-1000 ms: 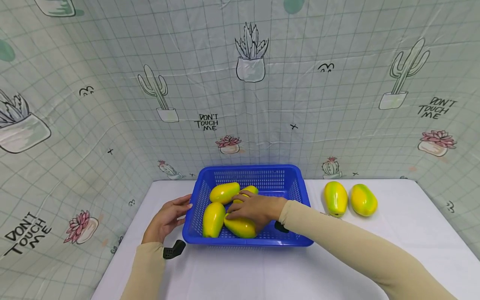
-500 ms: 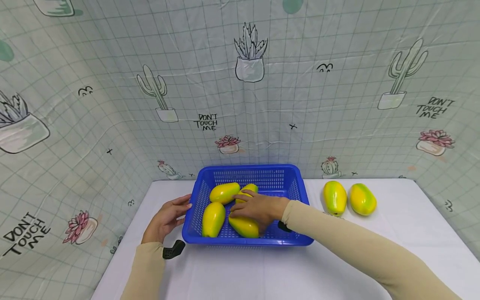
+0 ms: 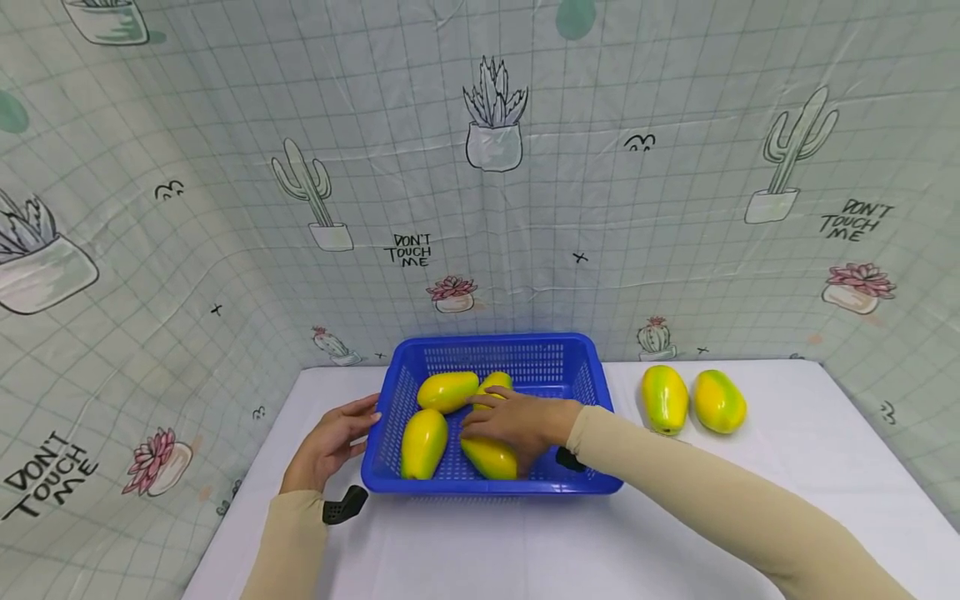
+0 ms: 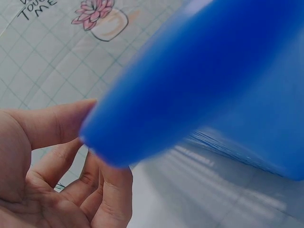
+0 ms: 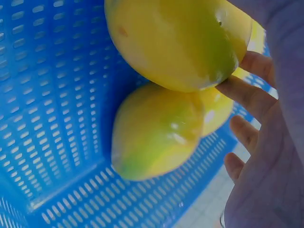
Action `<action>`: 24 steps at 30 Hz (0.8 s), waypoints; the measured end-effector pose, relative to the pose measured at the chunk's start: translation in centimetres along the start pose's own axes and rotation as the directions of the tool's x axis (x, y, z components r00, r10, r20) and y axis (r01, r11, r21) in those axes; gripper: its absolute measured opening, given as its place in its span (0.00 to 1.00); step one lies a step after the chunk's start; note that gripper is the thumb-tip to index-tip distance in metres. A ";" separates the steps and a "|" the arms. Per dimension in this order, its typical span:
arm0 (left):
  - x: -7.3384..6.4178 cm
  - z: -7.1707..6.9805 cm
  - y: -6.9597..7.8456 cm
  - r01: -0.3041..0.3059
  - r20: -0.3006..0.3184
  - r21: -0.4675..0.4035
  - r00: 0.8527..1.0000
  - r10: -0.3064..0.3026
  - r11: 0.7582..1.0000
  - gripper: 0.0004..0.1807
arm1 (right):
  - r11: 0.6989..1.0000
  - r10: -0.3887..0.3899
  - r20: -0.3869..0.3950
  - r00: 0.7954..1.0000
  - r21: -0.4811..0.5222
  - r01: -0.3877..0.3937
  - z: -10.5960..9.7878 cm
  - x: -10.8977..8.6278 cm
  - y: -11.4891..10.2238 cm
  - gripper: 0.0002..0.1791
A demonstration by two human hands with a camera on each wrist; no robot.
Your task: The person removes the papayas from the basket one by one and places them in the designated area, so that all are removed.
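A blue plastic basket (image 3: pixel 491 486) with perforated walls stands on the white table. Inside its left half lie several yellow-green papayas. My left hand (image 3: pixel 330 443) holds the basket's left rim; in the left wrist view the thumb (image 4: pixel 57 121) and fingers meet at the blue edge. Reaching over the front wall, my right hand (image 3: pixel 517 423) has its fingers curled round the front papaya (image 3: pixel 487 457), partly covering it. Beyond those fingers sits another papaya (image 3: pixel 495 385), half hidden. Two more are the back-left papaya (image 3: pixel 447 392) and the front-left papaya (image 3: pixel 424 444).
To the right of the basket, a papaya (image 3: pixel 664 400) and a second papaya (image 3: pixel 720 402) lie on the white tablecloth (image 3: pixel 787 467). A patterned cloth backdrop (image 3: pixel 540 200) rises behind the table and along both sides.
The front papaya has shifted slightly right and turned in my right hand, widening its gap from the front-left papaya. My left hand stays at the rim. The head view has tilted a little.
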State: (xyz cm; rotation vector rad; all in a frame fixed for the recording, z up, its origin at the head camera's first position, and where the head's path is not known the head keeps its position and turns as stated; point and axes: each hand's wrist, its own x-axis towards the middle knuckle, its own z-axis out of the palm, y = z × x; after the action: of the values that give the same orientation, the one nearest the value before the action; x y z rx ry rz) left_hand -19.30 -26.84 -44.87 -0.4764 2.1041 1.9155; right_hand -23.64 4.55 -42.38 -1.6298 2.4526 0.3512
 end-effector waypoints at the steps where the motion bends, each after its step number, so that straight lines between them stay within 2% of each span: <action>1: 0.0 0.0 0.0 -0.001 0.000 -0.001 1.000 0.001 1.000 0.30 | 1.000 0.002 -0.009 1.000 0.010 -0.001 -0.1 -0.3 0.1 0.54; 8: -0.1 0.1 0.0 0.001 -0.003 -0.005 1.000 -0.001 1.000 0.30 | 0.996 0.008 -0.112 0.994 0.087 0.001 -1.0 -2.9 1.3 0.59; 15: -0.1 0.2 0.1 0.002 -0.006 -0.009 1.000 -0.002 1.000 0.31 | 0.985 0.060 -0.207 0.976 0.173 -0.024 -1.1 -6.0 2.5 0.59; 20: -0.2 0.2 0.0 -0.005 -0.003 -0.006 1.000 0.005 1.000 0.31 | 0.982 0.086 -0.296 0.951 0.188 -0.030 -1.2 -8.3 3.0 0.59; 24: -0.1 0.2 -0.1 -0.008 -0.001 -0.006 1.000 0.008 1.000 0.31 | 0.986 0.096 -0.373 0.923 0.165 -0.036 -1.0 -10.0 3.3 0.59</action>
State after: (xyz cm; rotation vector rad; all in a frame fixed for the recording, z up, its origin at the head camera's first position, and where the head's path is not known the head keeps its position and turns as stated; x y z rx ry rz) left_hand -19.15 -26.64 -44.91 -0.4713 2.1044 1.9268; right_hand -22.88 14.29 -38.36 -1.6815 2.7316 -0.1661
